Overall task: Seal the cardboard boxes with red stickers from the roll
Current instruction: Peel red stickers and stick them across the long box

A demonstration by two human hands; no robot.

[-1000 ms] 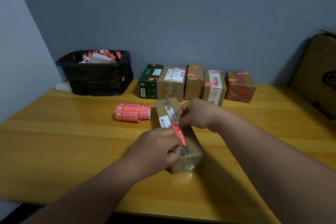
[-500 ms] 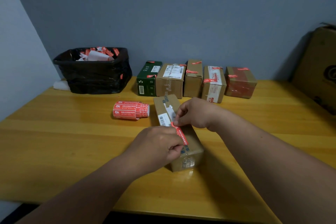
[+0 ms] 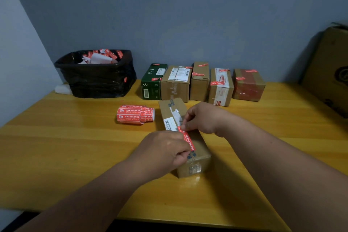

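Note:
A long cardboard box (image 3: 197,149) lies lengthwise in the middle of the yellow table (image 3: 56,147). A red sticker (image 3: 186,138) stretches along its top. My left hand (image 3: 162,150) pinches the sticker's near end. My right hand (image 3: 202,117) pinches its far end, low over the box top. The roll of red stickers (image 3: 134,114) lies on its side just left of the box. Both ends of the sticker are partly hidden by my fingers.
A row of boxes with red stickers stands at the back: a green box (image 3: 151,81) and several brown ones (image 3: 220,85). A black bin (image 3: 98,77) with sticker scraps sits back left. A large cardboard box (image 3: 331,69) stands at the right edge.
Both hands have lowered the sticker closer onto the box top. The view has shifted slightly; the roll and back boxes stay put.

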